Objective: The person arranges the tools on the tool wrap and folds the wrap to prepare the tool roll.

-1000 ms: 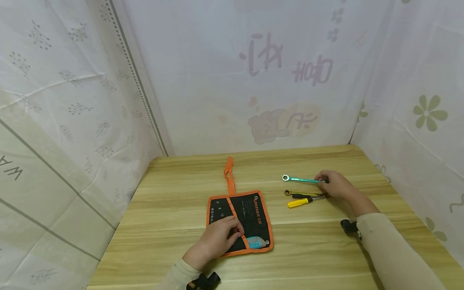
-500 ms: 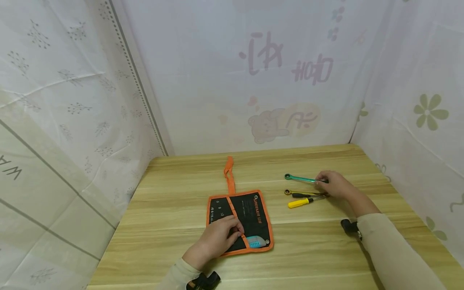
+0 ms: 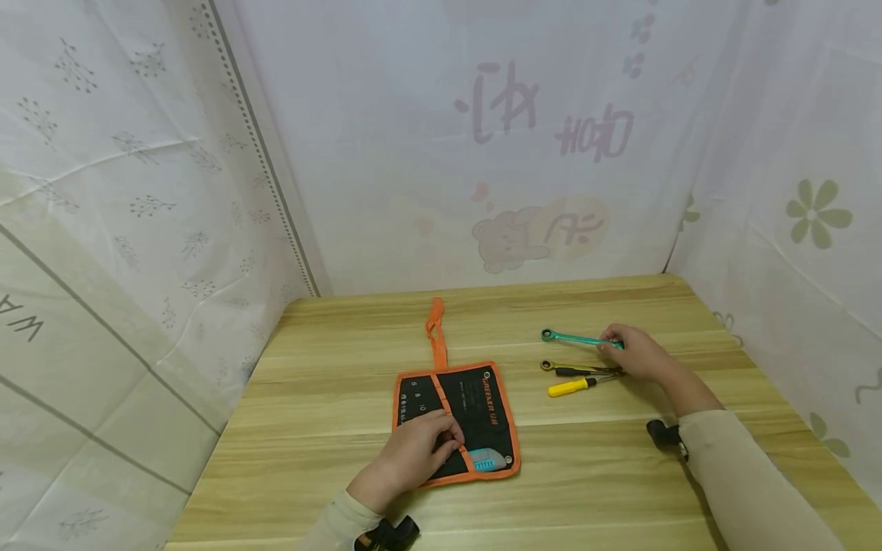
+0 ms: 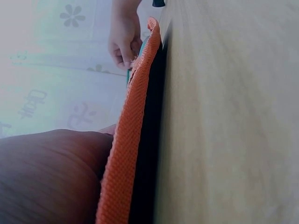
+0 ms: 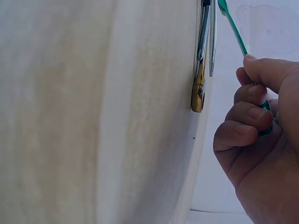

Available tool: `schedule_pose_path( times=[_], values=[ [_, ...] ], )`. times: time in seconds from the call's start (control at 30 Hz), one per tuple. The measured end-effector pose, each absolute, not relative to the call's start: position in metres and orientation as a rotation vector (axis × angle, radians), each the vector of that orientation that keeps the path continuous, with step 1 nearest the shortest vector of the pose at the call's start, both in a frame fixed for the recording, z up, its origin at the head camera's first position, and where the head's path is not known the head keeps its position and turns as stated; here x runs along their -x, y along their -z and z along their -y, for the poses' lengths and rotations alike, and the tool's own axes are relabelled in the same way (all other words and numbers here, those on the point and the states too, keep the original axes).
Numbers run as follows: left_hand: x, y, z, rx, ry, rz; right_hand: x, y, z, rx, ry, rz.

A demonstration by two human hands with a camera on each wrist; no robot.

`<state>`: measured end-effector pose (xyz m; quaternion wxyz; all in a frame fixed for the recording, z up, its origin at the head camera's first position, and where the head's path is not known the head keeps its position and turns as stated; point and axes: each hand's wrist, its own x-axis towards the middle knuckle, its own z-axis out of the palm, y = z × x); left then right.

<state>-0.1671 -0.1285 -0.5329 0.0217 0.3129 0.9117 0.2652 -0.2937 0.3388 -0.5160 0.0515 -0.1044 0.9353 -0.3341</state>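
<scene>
My right hand [image 3: 635, 352] pinches one end of a green ratchet wrench [image 3: 575, 338]; the right wrist view shows the fingers of that hand [image 5: 261, 116] curled round the wrench [image 5: 237, 35], raised off the table. Just below it in the head view lie a gold wrench [image 3: 547, 366], a black-handled tool [image 3: 572, 373] and a yellow-handled screwdriver [image 3: 568, 387]. My left hand [image 3: 413, 455] pinches the orange pocket edge of a black tool pouch [image 3: 472, 394]. In the left wrist view the pouch's orange trim [image 4: 126, 135] stands beside the hand [image 4: 51, 172].
A grey and turquoise knife [image 3: 488, 460] sits in the pouch near its front edge. The pouch's orange strap [image 3: 436, 337] stretches toward the back of the wooden table [image 3: 344, 337]. Patterned cloth [image 3: 386, 153] hangs behind and at both sides.
The green wrench has turned in my right hand, and its ring end has moved slightly right and up. My left hand and the pouch have stayed in place.
</scene>
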Motion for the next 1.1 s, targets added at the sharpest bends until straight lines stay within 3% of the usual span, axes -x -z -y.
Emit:
schedule_pose_path(
  times=[1.1],
  values=[
    [0.165, 0.532, 0.128, -0.97, -0.83, -2.843, 0.252, 0.509, -0.316, 0.419, 1.177, -2.889]
  ],
)
